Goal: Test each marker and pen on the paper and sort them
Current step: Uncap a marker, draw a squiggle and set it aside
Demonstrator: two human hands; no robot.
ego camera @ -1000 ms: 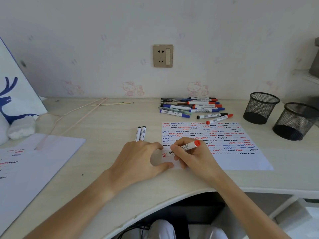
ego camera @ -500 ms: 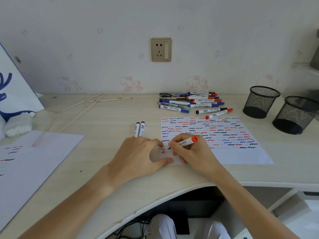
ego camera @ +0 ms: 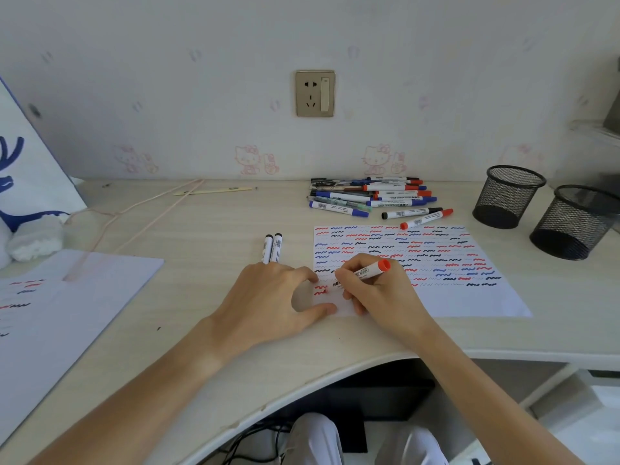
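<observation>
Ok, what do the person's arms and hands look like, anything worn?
Both forearms are bare to the frame edge, no sleeves showing. The left hand and right hand wear no gloves; no rings, watch or bands are visible.

Two bare forearms and hands (ego camera: pixel 268 297), no sleeves, rings or watch visible; white trousers (ego camera: pixel 315 437) below.

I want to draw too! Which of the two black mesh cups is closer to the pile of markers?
The left black mesh cup, the one farther back by the wall. The other mesh cup stands farther right, away from the pile of markers.
</observation>
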